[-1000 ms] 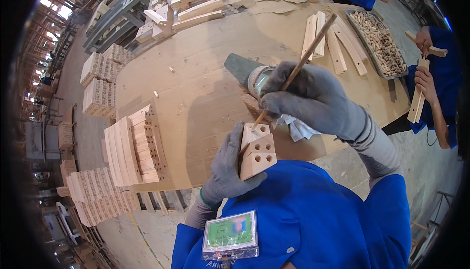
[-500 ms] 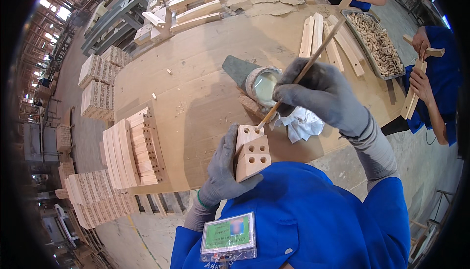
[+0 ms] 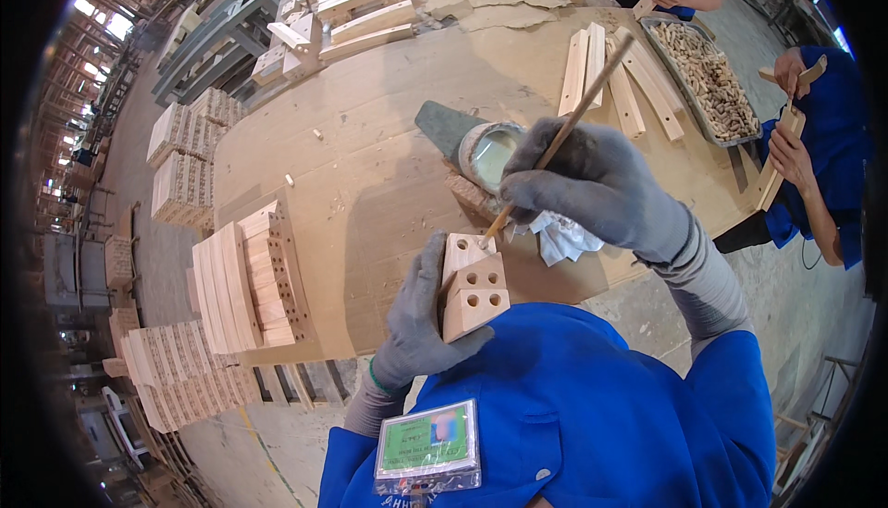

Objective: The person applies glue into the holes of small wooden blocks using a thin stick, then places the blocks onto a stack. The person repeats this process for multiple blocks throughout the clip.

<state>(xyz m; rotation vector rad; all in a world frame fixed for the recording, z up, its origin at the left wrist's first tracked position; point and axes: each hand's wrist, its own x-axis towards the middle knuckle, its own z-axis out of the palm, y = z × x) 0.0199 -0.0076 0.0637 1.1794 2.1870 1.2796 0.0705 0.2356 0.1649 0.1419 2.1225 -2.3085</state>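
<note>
My gloved left hand (image 3: 413,321) is closed around a small bundle of wooden pieces (image 3: 474,301), their ends facing up with paired round holes. In my gloved right hand (image 3: 606,189) a thin wooden stick (image 3: 585,101) is pinched between thumb and fingers. It slants down to the left, and its lower tip is at a hole in the farthest piece; how deep it reaches I cannot tell. Just beyond the bundle stands a round pot (image 3: 493,154) of whitish liquid, partly covered by my right hand. A crumpled white cloth (image 3: 566,238) lies under that hand.
Stacked drilled wooden pieces (image 3: 250,281) lie at the table's left edge. A tray of dowels (image 3: 708,82) stands at the right, beside several wooden rails (image 3: 626,92). Two co-workers in blue hold wooden parts at the right. More wood lies at the far end.
My right hand and the stick have shifted slightly left, the tip still at the same hole. The left hand keeps its hold on the wooden pieces.
</note>
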